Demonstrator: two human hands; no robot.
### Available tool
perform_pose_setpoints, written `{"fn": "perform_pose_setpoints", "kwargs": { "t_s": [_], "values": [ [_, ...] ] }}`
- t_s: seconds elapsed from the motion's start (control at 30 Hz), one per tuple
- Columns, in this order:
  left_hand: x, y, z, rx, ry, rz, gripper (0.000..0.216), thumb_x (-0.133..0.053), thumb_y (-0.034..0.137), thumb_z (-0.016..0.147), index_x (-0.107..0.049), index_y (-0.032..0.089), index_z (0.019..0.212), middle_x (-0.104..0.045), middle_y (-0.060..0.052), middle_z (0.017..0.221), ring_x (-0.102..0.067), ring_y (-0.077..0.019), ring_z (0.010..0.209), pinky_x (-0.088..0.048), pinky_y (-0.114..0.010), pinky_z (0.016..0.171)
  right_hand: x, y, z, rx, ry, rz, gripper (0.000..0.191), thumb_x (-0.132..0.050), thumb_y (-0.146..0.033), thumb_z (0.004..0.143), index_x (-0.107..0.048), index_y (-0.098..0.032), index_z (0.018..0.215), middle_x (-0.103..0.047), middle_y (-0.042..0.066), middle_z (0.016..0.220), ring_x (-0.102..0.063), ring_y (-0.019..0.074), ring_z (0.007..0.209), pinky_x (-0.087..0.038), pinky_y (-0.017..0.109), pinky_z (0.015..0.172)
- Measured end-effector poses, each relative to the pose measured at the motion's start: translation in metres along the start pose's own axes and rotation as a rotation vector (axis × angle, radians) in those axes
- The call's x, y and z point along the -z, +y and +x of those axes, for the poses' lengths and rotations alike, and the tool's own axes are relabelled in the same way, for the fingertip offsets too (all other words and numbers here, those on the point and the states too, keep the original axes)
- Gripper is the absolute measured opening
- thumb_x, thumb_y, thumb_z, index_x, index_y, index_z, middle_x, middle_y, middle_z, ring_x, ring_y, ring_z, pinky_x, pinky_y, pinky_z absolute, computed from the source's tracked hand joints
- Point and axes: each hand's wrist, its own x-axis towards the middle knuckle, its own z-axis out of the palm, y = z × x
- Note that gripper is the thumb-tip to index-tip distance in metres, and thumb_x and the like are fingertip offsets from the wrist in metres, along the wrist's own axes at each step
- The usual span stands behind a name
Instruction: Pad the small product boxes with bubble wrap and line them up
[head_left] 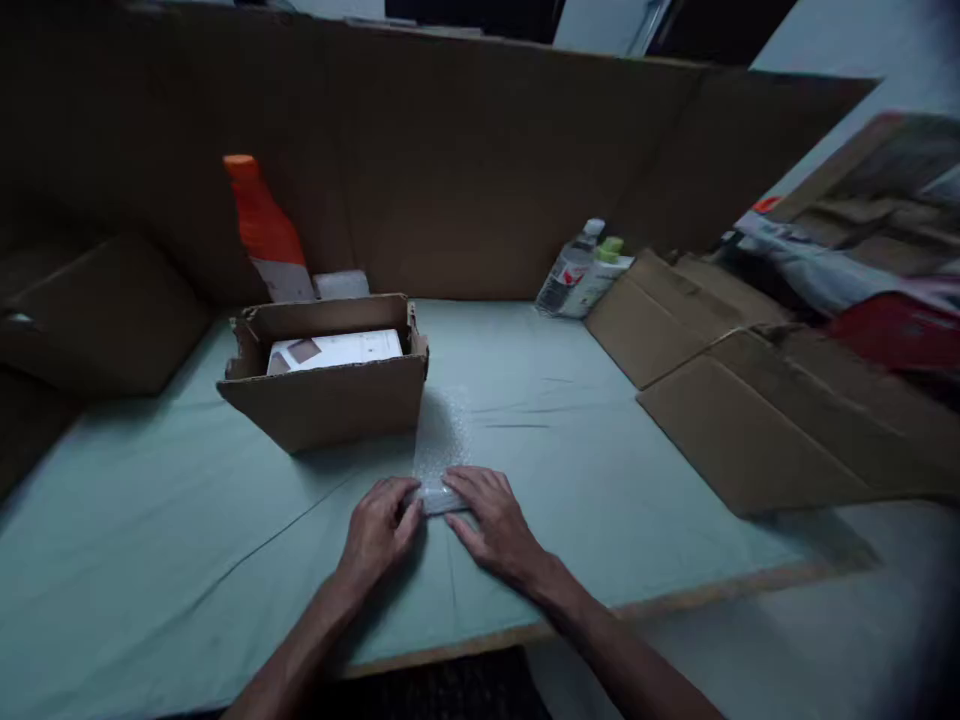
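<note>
A strip of clear bubble wrap (pixel 442 430) lies on the green-covered table, running away from me. Its near end is folded or rolled into a small flat bundle (pixel 441 499); what the bundle contains, if anything, I cannot make out. My left hand (pixel 381 522) grips the bundle's left end with curled fingers and thumb. On the other end, my right hand (pixel 489 520) has its fingers over the top and its thumb along the near side. Just beyond my left hand stands an open cardboard box (pixel 337 400) with a white box (pixel 335 350) inside.
An orange-and-white bottle (pixel 268 235) and a small white block (pixel 341 284) stand behind the open box. At the back right are a clear bottle (pixel 571 268) and a green-capped one (pixel 600 280). Cardboard boxes (pixel 765 410) line the right side; a cardboard wall (pixel 465 160) closes the back.
</note>
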Motion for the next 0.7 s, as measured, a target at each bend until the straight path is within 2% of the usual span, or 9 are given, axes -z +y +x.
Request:
{"fn": "perform_pose_setpoints", "kwargs": {
  "t_s": [0.17,0.57,0.63,0.7],
  "values": [
    [0.002,0.001,0.0,-0.013,0.005,-0.008,0.023,-0.052,0.024,0.092,-0.069,0.016,0.106,-0.073,-0.008,0.092,-0.068,-0.02,0.082,-0.055,-0.032,0.074,-0.003,0.002,0.006,-0.008,0.011,-0.018,0.039,-0.067,-0.015,0.087,-0.061,-0.021,0.125,-0.068,0.012,0.125,-0.061,0.0305,0.115,-0.048,0.049,0.095],
    [0.002,0.002,-0.001,-0.049,0.02,-0.02,0.021,-0.052,0.022,0.093,-0.068,0.016,0.105,-0.072,-0.008,0.092,-0.068,-0.0207,0.083,-0.056,-0.034,0.076,-0.001,-0.001,0.007,0.001,0.03,0.028,0.035,-0.064,-0.017,0.09,-0.063,-0.021,0.125,-0.07,0.012,0.119,-0.061,0.0287,0.113,-0.047,0.048,0.095],
    [0.006,0.005,-0.003,-0.057,0.02,-0.022,0.023,-0.052,0.022,0.093,-0.067,0.016,0.108,-0.071,-0.01,0.096,-0.068,-0.0218,0.088,-0.056,-0.036,0.079,0.002,-0.002,0.007,-0.012,0.03,0.06,0.031,-0.064,-0.018,0.09,-0.065,-0.021,0.121,-0.072,0.011,0.116,-0.062,0.0278,0.11,-0.047,0.046,0.094],
    [0.013,0.011,-0.008,-0.093,0.018,0.015,0.029,-0.057,0.024,0.09,-0.064,0.016,0.118,-0.068,-0.014,0.114,-0.066,-0.0256,0.104,-0.055,-0.041,0.087,0.006,-0.004,0.007,-0.035,0.017,0.111,0.027,-0.064,-0.02,0.091,-0.067,-0.022,0.118,-0.074,0.009,0.11,-0.064,0.0263,0.106,-0.047,0.045,0.092]
  ]
}}
